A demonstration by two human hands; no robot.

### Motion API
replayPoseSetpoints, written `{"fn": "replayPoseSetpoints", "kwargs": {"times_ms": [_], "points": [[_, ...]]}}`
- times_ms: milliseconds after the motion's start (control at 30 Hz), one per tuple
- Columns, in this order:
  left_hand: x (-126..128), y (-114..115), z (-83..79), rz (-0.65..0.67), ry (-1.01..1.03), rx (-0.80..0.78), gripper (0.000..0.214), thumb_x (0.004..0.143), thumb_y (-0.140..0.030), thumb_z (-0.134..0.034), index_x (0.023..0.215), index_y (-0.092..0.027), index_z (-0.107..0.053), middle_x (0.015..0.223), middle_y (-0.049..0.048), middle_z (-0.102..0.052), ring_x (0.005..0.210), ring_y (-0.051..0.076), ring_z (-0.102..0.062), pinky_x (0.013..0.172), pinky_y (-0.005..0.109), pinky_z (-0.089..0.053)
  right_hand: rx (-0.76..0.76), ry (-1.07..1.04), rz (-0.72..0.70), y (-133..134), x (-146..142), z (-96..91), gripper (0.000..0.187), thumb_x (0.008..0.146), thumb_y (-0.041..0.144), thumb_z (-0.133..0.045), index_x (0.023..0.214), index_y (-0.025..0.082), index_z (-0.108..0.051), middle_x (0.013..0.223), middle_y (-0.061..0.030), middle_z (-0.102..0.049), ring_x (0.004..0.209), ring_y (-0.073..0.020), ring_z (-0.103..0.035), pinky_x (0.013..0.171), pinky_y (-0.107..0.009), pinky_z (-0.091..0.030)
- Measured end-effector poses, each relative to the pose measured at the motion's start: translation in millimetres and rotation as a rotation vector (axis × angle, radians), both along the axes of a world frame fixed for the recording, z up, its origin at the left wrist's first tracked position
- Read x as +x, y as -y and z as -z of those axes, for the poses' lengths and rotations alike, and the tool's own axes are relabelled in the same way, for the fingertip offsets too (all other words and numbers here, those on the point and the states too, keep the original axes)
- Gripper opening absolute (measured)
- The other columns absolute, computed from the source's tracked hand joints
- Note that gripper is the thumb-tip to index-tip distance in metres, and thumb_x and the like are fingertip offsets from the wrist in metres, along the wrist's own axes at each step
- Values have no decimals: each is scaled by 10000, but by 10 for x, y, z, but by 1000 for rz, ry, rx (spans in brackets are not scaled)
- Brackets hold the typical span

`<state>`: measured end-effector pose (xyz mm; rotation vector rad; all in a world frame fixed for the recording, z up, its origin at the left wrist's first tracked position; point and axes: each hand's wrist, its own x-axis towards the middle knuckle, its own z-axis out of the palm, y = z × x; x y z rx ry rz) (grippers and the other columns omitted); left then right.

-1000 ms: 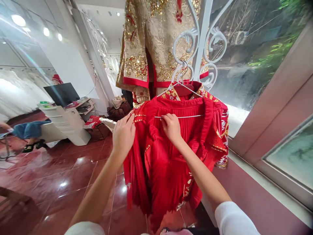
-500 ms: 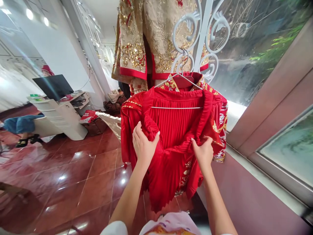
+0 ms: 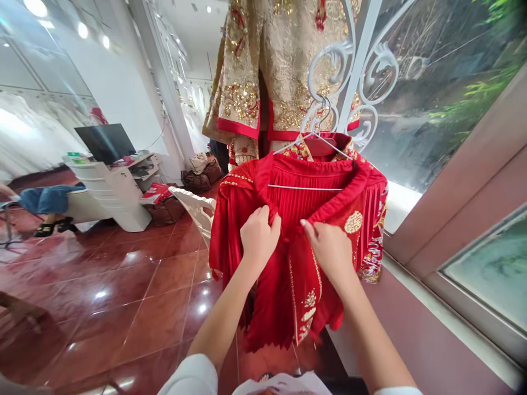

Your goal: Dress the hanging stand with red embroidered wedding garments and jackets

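A red pleated skirt (image 3: pixel 267 307) with gold embroidery hangs by its waistband from a thin white wire hanger (image 3: pixel 307 187). My left hand (image 3: pixel 260 233) is closed on the left part of the waistband. On the other side, my right hand (image 3: pixel 331 247) grips the waistband, its thumb on top. The front edges are close together between my hands. Directly behind the skirt hangs a red jacket (image 3: pixel 373 249) with gold and silver embroidery, mostly covered; its collar shows above the hanger bar.
Gold-beige embroidered garments (image 3: pixel 284 77) hang behind, beside a white scrolled metal rack (image 3: pixel 356 60). A window frame (image 3: pixel 453 219) and ledge stand at right. A white chair (image 3: pixel 197 211) is left of the skirt. Farther left are a desk with a monitor (image 3: pixel 105 142) and a seated person's legs (image 3: pixel 49 200).
Both hands have drawn the waistband's front edges closer together and slightly up. The right panel has turned outward, showing more gold embroidery. The whole view has shifted slightly.
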<state>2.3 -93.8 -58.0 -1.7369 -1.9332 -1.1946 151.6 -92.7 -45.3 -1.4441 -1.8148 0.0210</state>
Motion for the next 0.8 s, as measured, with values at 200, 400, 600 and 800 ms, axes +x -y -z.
{"fn": "replayPoseSetpoints", "kwargs": {"times_ms": [200, 400, 600, 800], "points": [[-378, -146, 11, -88, 164, 247, 324, 818, -96, -327, 1101, -122, -483, 1078, 142, -578, 1030, 234, -560, 880, 346, -438, 474, 268, -148, -834, -251, -566, 417, 860, 263, -453, 1262, 157, -480, 1257, -142, -494, 1145, -273, -411, 913, -402, -344], [-212, -323, -202, -222, -44, 200, 594, 800, -296, -526, 1313, -69, -332, 1328, 206, -402, 1214, 333, -399, 991, 440, -370, 505, 377, -232, -1287, -608, -736, 588, 775, 265, -491, 1344, 174, -371, 1400, -142, -326, 1305, -332, -197, 1031, -577, -78], [-627, -404, -488, -204, -158, -26, 388, 844, -120, -343, 1195, -170, -500, 1144, 141, -568, 984, 266, -581, 780, 355, -469, 590, 438, -318, -1287, -573, -674, 719, 786, 483, -495, 1360, 88, -314, 1348, -180, -390, 1279, -326, -271, 1063, -544, -47], [-1130, -627, -947, 137, 303, -84, 204, 735, -102, -388, 690, -149, -581, 627, 43, -584, 696, 215, -607, 660, 313, -466, 704, 438, -331, -1248, -618, -406, 276, 875, 359, -477, 1088, 213, -573, 1242, -101, -511, 1164, -270, -377, 1029, -495, -125]]}}
